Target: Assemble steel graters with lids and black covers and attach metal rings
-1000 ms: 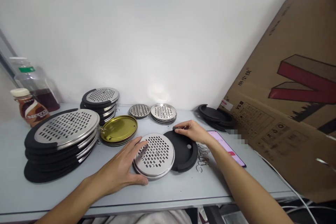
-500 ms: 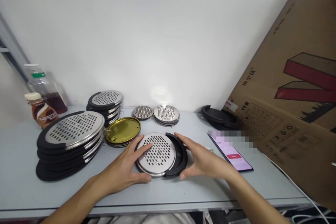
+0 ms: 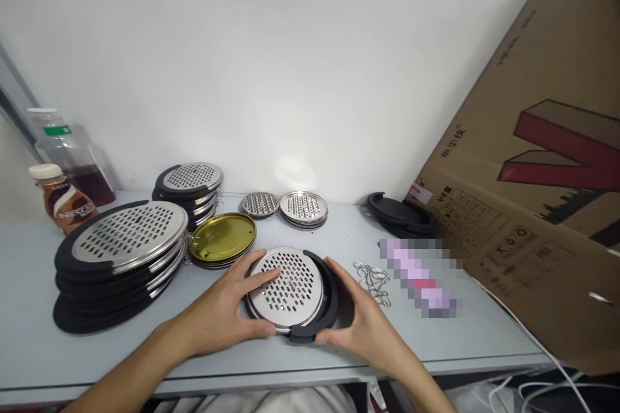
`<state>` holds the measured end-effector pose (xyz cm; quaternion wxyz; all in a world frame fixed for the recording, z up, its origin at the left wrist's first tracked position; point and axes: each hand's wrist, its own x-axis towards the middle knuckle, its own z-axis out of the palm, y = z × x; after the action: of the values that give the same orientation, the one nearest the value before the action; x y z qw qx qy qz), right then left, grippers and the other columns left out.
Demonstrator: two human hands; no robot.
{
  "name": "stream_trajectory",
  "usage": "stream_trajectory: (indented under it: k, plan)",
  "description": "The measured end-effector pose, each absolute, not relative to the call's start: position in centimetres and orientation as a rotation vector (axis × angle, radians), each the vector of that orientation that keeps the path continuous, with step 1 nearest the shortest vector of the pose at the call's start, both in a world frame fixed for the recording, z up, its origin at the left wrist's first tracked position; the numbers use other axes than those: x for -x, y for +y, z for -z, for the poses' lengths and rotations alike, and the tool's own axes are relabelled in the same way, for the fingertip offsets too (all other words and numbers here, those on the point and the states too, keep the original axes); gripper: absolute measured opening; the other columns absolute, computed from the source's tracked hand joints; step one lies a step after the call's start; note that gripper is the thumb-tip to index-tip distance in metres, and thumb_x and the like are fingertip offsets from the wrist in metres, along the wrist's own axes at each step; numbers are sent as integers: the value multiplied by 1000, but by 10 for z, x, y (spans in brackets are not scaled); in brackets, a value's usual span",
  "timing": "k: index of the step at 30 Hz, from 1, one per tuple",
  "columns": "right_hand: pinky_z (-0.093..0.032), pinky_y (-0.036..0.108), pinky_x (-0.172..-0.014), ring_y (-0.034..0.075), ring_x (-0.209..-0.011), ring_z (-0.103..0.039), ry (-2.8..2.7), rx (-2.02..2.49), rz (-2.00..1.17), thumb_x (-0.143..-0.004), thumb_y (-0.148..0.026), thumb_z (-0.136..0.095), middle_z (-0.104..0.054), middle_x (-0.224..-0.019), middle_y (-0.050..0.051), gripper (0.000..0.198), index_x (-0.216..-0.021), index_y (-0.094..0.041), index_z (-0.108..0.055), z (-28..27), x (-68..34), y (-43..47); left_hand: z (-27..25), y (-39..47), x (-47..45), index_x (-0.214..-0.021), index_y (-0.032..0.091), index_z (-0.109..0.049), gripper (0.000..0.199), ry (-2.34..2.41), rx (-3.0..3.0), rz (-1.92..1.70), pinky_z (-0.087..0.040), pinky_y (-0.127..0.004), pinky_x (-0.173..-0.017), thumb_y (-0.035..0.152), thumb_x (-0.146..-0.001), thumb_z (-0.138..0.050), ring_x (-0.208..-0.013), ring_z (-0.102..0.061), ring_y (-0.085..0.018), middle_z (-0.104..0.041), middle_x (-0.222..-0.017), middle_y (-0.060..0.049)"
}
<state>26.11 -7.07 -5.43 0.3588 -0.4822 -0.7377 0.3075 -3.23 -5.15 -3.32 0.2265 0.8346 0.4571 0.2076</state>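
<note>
A round silver grater disc point(image 3: 288, 290) with rows of slots lies at the front middle. My left hand point(image 3: 223, 313) grips its left edge, the index finger over the top and the thumb at the front rim. A black C-shaped holder point(image 3: 330, 300) wraps partway around the disc's right side, and a dark gap shows between them. My right hand point(image 3: 363, 319) is curved around the holder's outer edge, fingers at the back and thumb at the front. Several bent wire clips point(image 3: 372, 282) lie just right of that hand.
Finished-looking stacks of discs in black holders point(image 3: 130, 239) point(image 3: 191, 177) stand left. Gold lids point(image 3: 223, 237), small grater discs point(image 3: 260, 204) and larger ones point(image 3: 303, 208) lie behind. Black holders point(image 3: 402, 214), a blurred phone point(image 3: 421, 277) and a cardboard box point(image 3: 533, 206) are right; bottles point(image 3: 62, 200) far left.
The right hand and black holder have shifted left and toward me, the holder turning slightly around the disc. The wire clips, mostly hidden before, now show. The view has moved slightly.
</note>
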Motion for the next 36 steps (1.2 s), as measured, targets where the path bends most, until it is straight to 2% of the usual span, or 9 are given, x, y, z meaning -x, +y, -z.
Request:
stream_trajectory:
  k: [6, 9, 13, 16, 20, 31, 36]
  plan:
    - [-28, 53, -116, 33, -139, -36, -1900, 1242, -804, -59, -47, -86, -37, -152, 11, 109, -149, -29, -29, 53, -260, -71, 33, -54, 21, -139, 37, -49, 79, 1295, -2274, -582, -25, -53, -116, 50, -67, -79, -144, -25, -35, -24, -158, -3]
    - [-26, 53, -117, 33, -140, -34, -1916, 1224, -800, -57, -48, -87, -35, -153, 10, 109, -148, -30, -31, 50, -262, -72, 27, -52, 27, -143, 38, -42, 80, 1262, -2242, -572, -25, -53, -116, 46, -71, -77, -143, -27, -34, -25, -158, -3]
    - [-25, 53, -117, 34, -141, -32, -1906, 1208, -861, -54, -47, -89, -33, -154, 11, 116, -150, -29, -27, 49, -269, -71, 19, -48, 39, -147, 38, -35, 78, 1223, -2205, -597, -24, -53, -116, 41, -78, -72, -141, -33, -32, -36, -154, 0]
    - [-26, 53, -117, 34, -141, -33, -1891, 1204, -919, -51, -46, -91, -33, -154, 13, 122, -151, -28, -25, 50, -274, -70, 14, -46, 43, -145, 36, -39, 77, 1236, -2171, -634, -26, -54, -115, 42, -76, -73, -138, -39, -33, -42, -151, 1]
    - [-26, 53, -116, 34, -140, -34, -1910, 1201, -918, -51, -46, -90, -35, -153, 13, 120, -151, -28, -26, 51, -275, -70, 11, -47, 40, -142, 34, -44, 79, 1281, -2169, -651, -29, -54, -114, 46, -71, -77, -135, -42, -34, -47, -148, -1]
    - [-28, 54, -116, 35, -138, -37, -1906, 1209, -889, -50, -48, -90, -39, -151, 13, 117, -149, -26, -32, 46, -270, -70, 20, -47, 29, -140, 36, -47, 83, 1242, -2201, -670, -33, -52, -113, 48, -66, -81, -134, -44, -33, -48, -146, -5]
    - [-28, 55, -115, 36, -139, -35, -1975, 1211, -831, -51, -51, -88, -36, -153, 13, 121, -152, -29, -25, 48, -268, -73, 19, -47, 27, -141, 37, -45, 84, 1244, -2205, -662, -32, -49, -114, 46, -66, -82, -135, -43, -31, -46, -147, -3]
